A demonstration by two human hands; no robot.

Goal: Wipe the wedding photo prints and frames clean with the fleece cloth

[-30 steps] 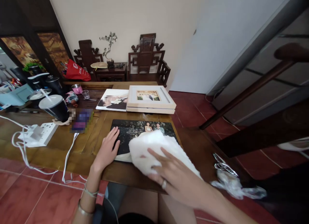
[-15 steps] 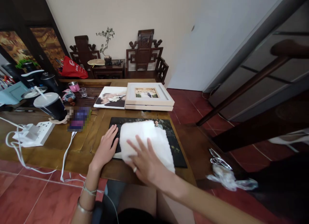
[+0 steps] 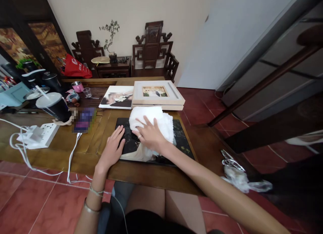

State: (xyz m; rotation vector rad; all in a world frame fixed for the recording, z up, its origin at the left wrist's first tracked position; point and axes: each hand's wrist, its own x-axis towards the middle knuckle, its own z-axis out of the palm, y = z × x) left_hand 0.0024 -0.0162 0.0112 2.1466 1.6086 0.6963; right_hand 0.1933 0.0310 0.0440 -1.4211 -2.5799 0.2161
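Observation:
A dark photo panel (image 3: 183,140) lies flat near the table's front edge, with a pale dress visible in its lower part. Spread flat over its upper middle is a folded white towel (image 3: 161,118). My right hand (image 3: 148,133), a ring on one finger, presses down on the towel with its fingers apart. At the panel's left edge my left hand (image 3: 112,148) rests with fingers stretched out, touching the panel and the table. Part of the picture is hidden under the towel and my right arm.
Behind the panel lie a white-edged photo print (image 3: 117,96) and stacked light frames (image 3: 174,96). To the left are a phone (image 3: 84,120) on a cable, a power strip (image 3: 49,134) and a lidded cup (image 3: 54,106). Scissors (image 3: 232,161) and a plastic bag (image 3: 237,180) sit at right.
My right hand has pushed the towel away from me, toward the panel's far edge, uncovering the pale dress below. My left hand stays at the panel's left edge.

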